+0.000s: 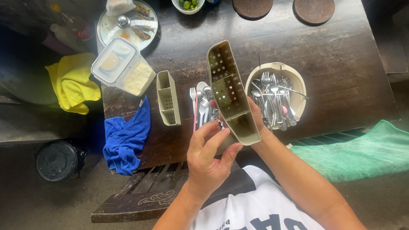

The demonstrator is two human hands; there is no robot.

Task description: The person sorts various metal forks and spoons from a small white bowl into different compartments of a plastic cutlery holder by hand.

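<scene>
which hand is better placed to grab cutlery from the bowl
Right, probably. The right hand sits beside the bowl of cutlery, behind the holder; the left hand grips it farther off.

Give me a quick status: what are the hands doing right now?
Left hand and right hand both grip the beige perforated cutlery holder, lifted over the table. Loose cutlery pile lies beneath it. Nothing blocking.

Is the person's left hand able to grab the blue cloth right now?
Probably not right away: the left hand is busy holding the beige perforated caddy with the right hand. The blue cloth lies open at the table's left edge, with nothing between it and the hand.
</scene>
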